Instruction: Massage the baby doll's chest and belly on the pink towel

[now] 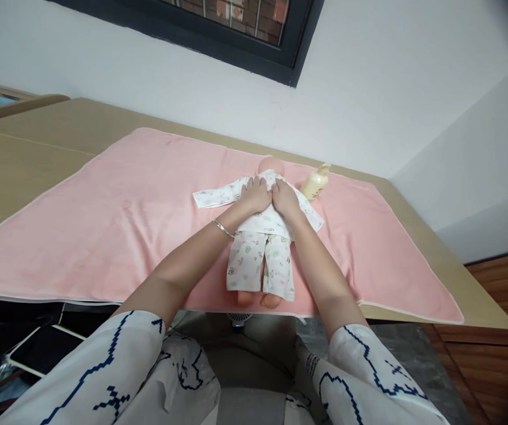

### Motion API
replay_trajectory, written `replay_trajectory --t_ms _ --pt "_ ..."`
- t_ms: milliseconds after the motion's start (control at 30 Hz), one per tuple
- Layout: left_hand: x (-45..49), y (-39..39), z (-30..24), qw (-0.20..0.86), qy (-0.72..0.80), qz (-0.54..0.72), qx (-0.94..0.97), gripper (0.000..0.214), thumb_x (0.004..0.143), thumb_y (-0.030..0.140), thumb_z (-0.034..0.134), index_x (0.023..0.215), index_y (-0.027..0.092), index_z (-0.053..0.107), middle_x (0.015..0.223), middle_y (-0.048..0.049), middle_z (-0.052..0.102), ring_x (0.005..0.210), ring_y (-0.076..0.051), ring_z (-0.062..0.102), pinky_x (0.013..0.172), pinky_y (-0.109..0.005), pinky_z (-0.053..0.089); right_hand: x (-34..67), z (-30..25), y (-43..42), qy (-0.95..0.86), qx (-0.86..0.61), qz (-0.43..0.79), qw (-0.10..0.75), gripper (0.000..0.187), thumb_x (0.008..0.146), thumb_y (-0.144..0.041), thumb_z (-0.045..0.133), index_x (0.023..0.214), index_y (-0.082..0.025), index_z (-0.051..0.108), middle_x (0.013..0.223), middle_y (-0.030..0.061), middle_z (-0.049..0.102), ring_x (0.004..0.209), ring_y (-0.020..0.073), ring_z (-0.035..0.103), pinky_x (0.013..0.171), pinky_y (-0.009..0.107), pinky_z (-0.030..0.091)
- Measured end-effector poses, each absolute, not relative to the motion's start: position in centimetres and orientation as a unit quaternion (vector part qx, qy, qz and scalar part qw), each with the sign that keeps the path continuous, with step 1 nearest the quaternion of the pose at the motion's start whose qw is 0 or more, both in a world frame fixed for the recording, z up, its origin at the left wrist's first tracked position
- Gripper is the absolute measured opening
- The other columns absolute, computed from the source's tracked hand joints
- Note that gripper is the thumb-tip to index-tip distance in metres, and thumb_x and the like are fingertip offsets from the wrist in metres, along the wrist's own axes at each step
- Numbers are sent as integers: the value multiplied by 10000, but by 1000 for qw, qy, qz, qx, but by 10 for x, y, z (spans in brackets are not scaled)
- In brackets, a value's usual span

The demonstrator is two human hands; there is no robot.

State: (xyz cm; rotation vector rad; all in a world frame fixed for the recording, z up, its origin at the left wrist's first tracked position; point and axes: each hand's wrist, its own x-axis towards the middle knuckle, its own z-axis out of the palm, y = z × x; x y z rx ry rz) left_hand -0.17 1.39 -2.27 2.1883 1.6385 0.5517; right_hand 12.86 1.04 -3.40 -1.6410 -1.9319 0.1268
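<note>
A baby doll (260, 260) in white printed pyjamas lies on its back on a pink towel (116, 224), head toward the wall and bare feet near the table's front edge. My left hand (255, 195) and my right hand (285, 198) rest side by side on the doll's chest just below its neck, fingers curled and pressed onto the white top. Whether they pinch the fabric is not visible. A silver bangle (222, 228) sits on my left wrist. The doll's head (270, 164) shows just beyond my fingers.
A cream pump bottle (315, 183) lies on the towel right of the doll's head. The towel covers a wooden table (28, 159) against a white wall. A dark tablet (41, 349) lies low at the left. Wooden flooring shows at the right.
</note>
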Motion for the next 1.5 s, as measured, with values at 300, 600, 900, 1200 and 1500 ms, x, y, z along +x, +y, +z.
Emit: replay_trajectory --t_ms 300,600,900,1200,1500 --pt "-6 24 -27 186 546 198 792 614 1006 346 309 1574 113 313 1694 -137 238 1579 -334 187 1274 -547 202 136 -38 16 -726 -627 21 283 448 1021 -337 240 1206 -128 590 1271 195 648 1232 353 559 1107 583 388" --pt "-12 33 -35 81 530 241 809 518 1016 235 251 1407 28 520 1489 -201 546 1442 -271 454 1255 -401 289 113 -27 -2 -725 -641 3 252 344 990 -238 323 1131 -104 607 1236 234 645 1231 369 565 1093 541 409" --pt "-8 11 -16 99 528 204 818 443 1003 305 309 1164 129 682 1253 -178 697 1177 -312 659 1033 -435 512 136 -29 9 -730 -618 42 290 313 973 -285 365 1118 -159 611 1232 164 681 1152 310 602 1046 470 456" --pt "-17 47 -53 89 521 265 807 533 1018 293 295 1482 90 461 1583 -153 458 1520 -254 352 1280 -388 219 107 -11 -15 -745 -619 41 247 359 973 -275 344 998 -196 693 1094 145 746 1082 329 655 971 470 497" --pt "-9 40 -58 85 543 282 786 608 1015 393 346 1514 56 426 1600 -184 424 1523 -291 347 1287 -413 215 138 -49 20 -707 -639 62 298 540 1003 -381 318 1433 -124 521 1568 159 466 1502 330 355 1247 584 204"
